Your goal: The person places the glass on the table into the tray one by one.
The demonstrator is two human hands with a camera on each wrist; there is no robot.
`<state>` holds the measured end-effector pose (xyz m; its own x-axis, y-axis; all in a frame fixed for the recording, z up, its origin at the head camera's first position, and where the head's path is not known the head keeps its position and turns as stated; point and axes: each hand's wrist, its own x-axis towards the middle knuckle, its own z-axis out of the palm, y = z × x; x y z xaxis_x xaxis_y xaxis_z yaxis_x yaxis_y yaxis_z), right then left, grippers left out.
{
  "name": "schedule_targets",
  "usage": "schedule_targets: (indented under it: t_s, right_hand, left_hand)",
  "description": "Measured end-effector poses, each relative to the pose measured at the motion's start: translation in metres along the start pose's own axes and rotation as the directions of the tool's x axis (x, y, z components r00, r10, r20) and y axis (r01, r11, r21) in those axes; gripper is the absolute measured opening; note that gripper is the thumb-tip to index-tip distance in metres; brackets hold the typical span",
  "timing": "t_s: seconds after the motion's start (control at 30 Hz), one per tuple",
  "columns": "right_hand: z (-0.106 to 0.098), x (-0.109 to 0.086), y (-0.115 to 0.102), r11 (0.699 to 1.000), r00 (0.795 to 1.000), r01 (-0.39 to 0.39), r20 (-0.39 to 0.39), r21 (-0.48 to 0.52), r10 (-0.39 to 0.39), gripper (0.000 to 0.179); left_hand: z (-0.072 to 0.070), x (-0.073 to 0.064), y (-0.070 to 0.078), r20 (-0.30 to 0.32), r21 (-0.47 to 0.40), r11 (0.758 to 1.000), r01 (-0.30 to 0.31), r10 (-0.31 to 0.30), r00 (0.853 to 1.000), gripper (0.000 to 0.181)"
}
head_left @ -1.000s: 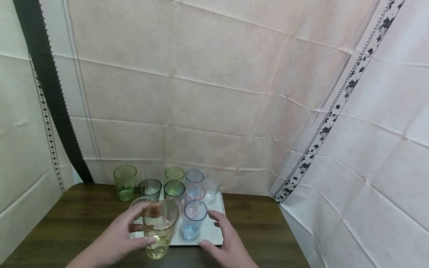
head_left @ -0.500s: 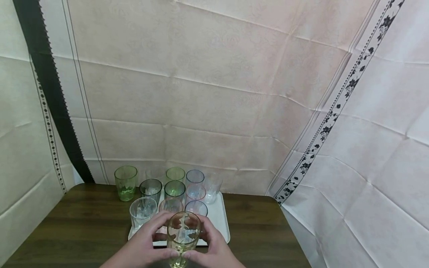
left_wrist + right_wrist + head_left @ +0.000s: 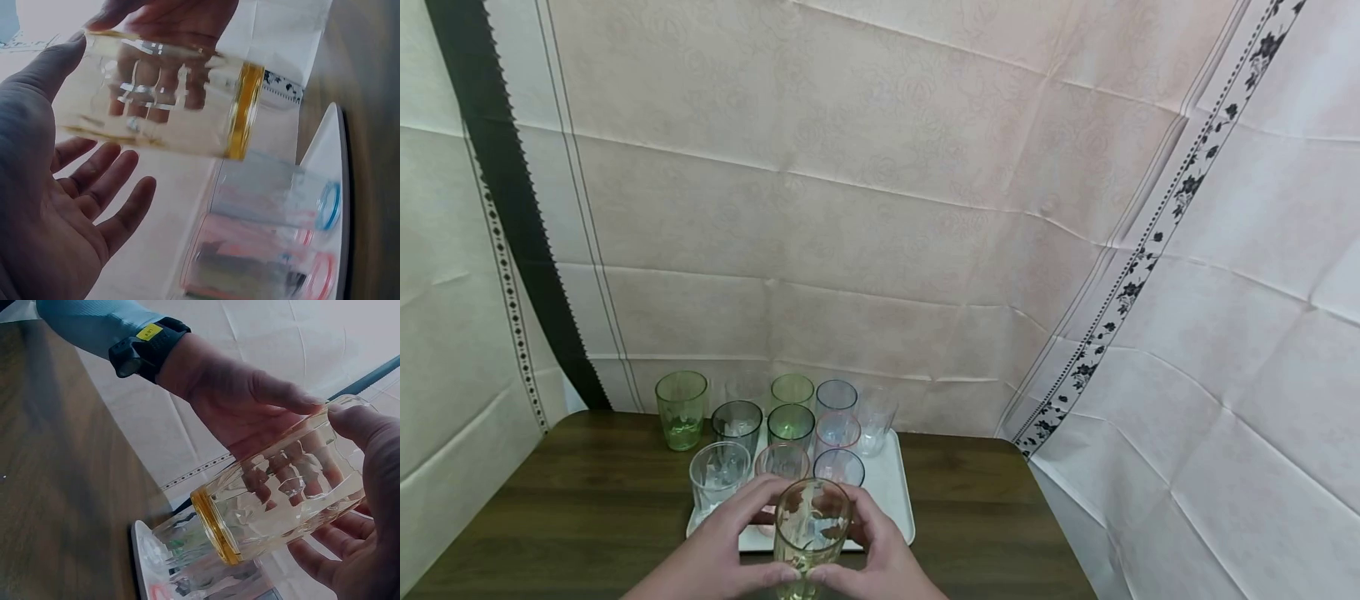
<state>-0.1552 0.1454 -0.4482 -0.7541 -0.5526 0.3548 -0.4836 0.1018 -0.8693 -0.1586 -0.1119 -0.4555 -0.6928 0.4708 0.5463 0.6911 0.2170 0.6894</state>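
Observation:
A pale amber drinking glass [image 3: 812, 525] is held upright between both hands, near the table's front edge and in front of the white tray [image 3: 895, 508]. My left hand [image 3: 730, 542] grips its left side and my right hand [image 3: 883, 550] its right, with the thumbs almost meeting on the near face. In the left wrist view, the glass [image 3: 175, 103] shows a thick amber base and looks empty. The right wrist view has the same glass [image 3: 287, 487] apart from the tray. Just behind the hands stand a blue-rimmed glass [image 3: 840, 467] and a pink-rimmed glass [image 3: 782, 458].
Several more glasses stand in rows on the tray, among them a clear glass [image 3: 718, 479] at front left and a dark-rimmed glass [image 3: 737, 421]. A green glass [image 3: 682, 412] stands on the wooden table [image 3: 587, 500] at back left. Patterned cloth [image 3: 880, 208] hangs behind.
The amber glass has moved right and toward me from the tray's left front. My right hand has left the blue glass's side and now holds the amber one too. The last half second shows little movement.

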Motion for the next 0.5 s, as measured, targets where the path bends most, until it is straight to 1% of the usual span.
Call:
schedule_targets:
  t_s: [0.03, 0.1, 0.2, 0.27, 0.3, 0.37, 0.43, 0.5]
  right_hand:
    - [0.0, -0.001, 0.0, 1.0, 1.0, -0.004, -0.005, -0.005, 0.004, 0.074]
    - [-0.002, -0.003, 0.001, 1.0, 1.0, -0.004, -0.013, -0.004, 0.004, 0.074]
    - [-0.007, -0.007, 0.004, 1.0, 0.999, 0.02, -0.035, -0.012, -0.02, 0.074]
    - [-0.012, -0.01, 0.007, 0.999, 0.998, 0.039, -0.049, -0.017, -0.04, 0.073]
    - [-0.015, -0.012, 0.008, 0.998, 0.997, 0.055, -0.057, -0.031, -0.056, 0.073]
    - [-0.021, -0.016, 0.011, 0.996, 0.995, 0.065, -0.075, -0.06, -0.069, 0.072]
    - [-0.027, -0.022, 0.014, 0.995, 0.993, 0.051, -0.1, -0.083, -0.059, 0.07]
    - [-0.033, -0.028, 0.015, 0.995, 0.99, 0.014, -0.135, -0.099, -0.027, 0.07]
  left_hand:
    - [-0.002, -0.001, 0.0, -0.001, 0.026, 1.0, 0.01, -0.01, 1.0, 0.075]
    - [-0.006, -0.005, 0.001, -0.014, 0.089, 0.994, 0.057, -0.056, 0.998, 0.076]
    - [-0.015, -0.013, 0.002, -0.064, 0.208, 0.968, 0.143, -0.132, 0.989, 0.077]
    - [-0.022, -0.02, 0.0, -0.109, 0.299, 0.934, 0.197, -0.172, 0.979, 0.078]
    - [-0.026, -0.025, -0.001, -0.133, 0.346, 0.913, 0.215, -0.179, 0.975, 0.079]
    - [-0.036, -0.034, -0.006, -0.177, 0.418, 0.878, 0.236, -0.176, 0.968, 0.08]
    - [-0.045, -0.044, -0.012, -0.216, 0.487, 0.834, 0.258, -0.171, 0.961, 0.083]
    - [-0.056, -0.054, -0.019, -0.249, 0.527, 0.801, 0.282, -0.172, 0.953, 0.086]
